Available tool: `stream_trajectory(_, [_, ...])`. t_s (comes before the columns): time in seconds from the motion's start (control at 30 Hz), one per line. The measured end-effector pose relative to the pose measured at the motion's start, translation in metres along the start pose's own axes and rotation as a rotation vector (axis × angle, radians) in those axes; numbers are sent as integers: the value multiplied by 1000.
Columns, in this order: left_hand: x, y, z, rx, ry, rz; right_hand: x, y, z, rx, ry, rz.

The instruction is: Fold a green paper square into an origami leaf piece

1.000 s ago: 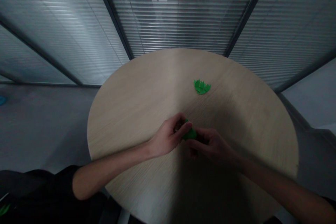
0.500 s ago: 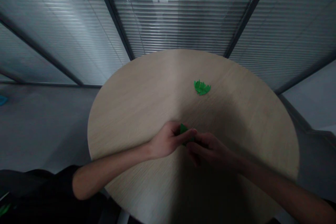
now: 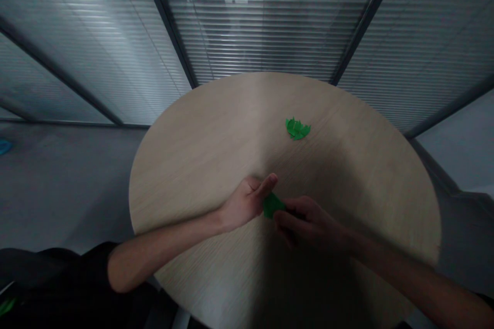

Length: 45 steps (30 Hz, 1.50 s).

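A small green paper piece (image 3: 272, 204) lies between my two hands over the round wooden table (image 3: 193, 164). My right hand (image 3: 309, 223) pinches its right side with curled fingers. My left hand (image 3: 247, 200) rests against the paper's left edge, thumb stretched out and palm turned up, fingers partly hidden. A pile of small green paper pieces (image 3: 297, 128) sits farther back on the table, apart from both hands.
Glass walls with horizontal blinds (image 3: 250, 25) and dark frames stand behind the table. Grey floor (image 3: 57, 185) lies to the left. The table's near edge is close to my body.
My left hand has loosened from a pinch on the green paper; its thumb now points out and more of the paper shows. My right hand has hardly moved.
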<state>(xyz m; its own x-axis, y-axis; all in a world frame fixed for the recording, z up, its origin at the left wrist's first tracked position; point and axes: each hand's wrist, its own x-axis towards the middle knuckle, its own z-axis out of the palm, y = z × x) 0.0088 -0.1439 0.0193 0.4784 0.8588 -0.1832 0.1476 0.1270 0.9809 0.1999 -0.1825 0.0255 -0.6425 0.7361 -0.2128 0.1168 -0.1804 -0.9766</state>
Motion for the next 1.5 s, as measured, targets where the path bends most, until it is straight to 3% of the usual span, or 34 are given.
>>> stream_trajectory(0.1, [0,1,-3,34,-11,71,1,2,1,35,47,-14])
stream_trajectory(0.27, [-1,8,-4,85,-166,144,5,0,0,54,174,-99])
stream_trajectory(0.37, [-2,9,-3,79,-200,168,7,-1,-1,84,224,-102])
stream_trajectory(0.53, [-1,3,-3,26,-234,126,7,1,-1,144,216,-70])
stream_trajectory(0.7, [0,4,-3,-32,-261,93,6,1,-1,112,336,-80])
stream_trajectory(0.93, [-1,4,-4,-25,-249,107,4,7,-6,7,341,-78])
stream_trajectory(1.1, [-1,5,-4,-55,-252,98,0,8,-7,-188,367,-164])
stream_trajectory(1.3, [-1,6,-3,-77,-261,89,2,11,-8,-54,343,-138])
stream_trajectory(1.5, [-1,5,-2,-80,-270,96,1,8,-10,-193,378,-194])
